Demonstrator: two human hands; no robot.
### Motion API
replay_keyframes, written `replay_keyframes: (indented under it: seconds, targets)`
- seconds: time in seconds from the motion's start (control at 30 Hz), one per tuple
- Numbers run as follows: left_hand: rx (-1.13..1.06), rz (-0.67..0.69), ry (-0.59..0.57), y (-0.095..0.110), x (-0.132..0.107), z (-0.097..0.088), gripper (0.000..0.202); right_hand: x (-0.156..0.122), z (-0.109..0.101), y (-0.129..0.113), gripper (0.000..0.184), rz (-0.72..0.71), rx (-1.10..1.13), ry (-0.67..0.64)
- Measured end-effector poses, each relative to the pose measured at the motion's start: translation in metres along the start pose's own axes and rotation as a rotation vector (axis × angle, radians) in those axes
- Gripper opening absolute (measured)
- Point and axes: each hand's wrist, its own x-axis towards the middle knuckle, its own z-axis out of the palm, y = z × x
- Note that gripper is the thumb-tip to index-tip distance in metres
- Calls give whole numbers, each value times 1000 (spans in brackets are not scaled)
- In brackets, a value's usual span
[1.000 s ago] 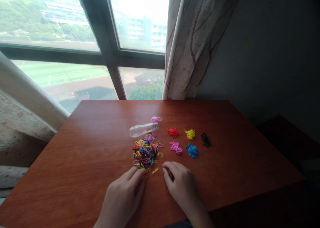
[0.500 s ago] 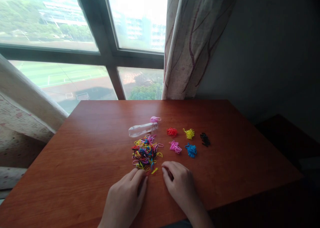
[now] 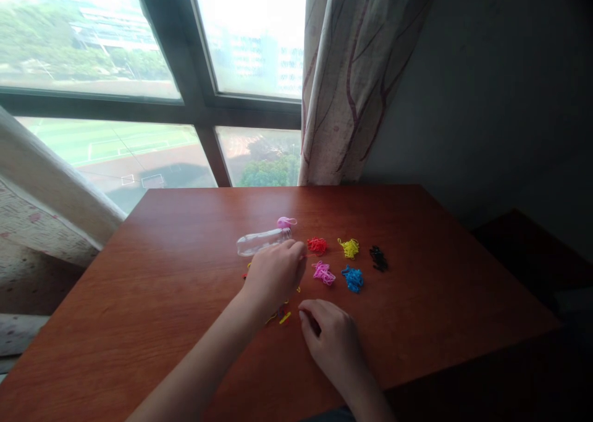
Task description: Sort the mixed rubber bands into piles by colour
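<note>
Mixed bands (image 3: 283, 316), thin springy loops, lie mid-desk, mostly hidden under the left hand (image 3: 275, 274). Its fingers are bunched together just beside the red pile (image 3: 317, 244) at 1 o'clock; whether they grip a band cannot be told. The right hand (image 3: 331, 341) rests slack and empty at 5 o'clock. Judged: colour sorting, drop-off stage. The next move calls for a fine pinch.

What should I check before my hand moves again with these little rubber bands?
1. Left hand reaches beside the red pile, not covering it: ok.
2. Whether that hand holds anything: cannot tell.
3. Yellow pile, pink pile, blue pile, black pile apart from each other: ok.
4. Mixed pile in view: not ok, mostly hidden under left hand.
5. Right hand on the table, off the piles: ok.
</note>
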Motion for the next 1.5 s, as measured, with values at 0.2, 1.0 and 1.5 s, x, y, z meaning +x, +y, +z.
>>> replay_keyframes:
  seconds: [0.2,1.0,1.5]
  targets:
    - [9,-5,-74,6,45,17,21,-1,1,1,19,7,24,-5]
    - [-383,-31,215,-35,-97,23,12,4,-3,-6,11,-44,-32,-167]
    - [-362,2,245,-35,-124,43,15,8,-8,-14,13,65,270,-180]
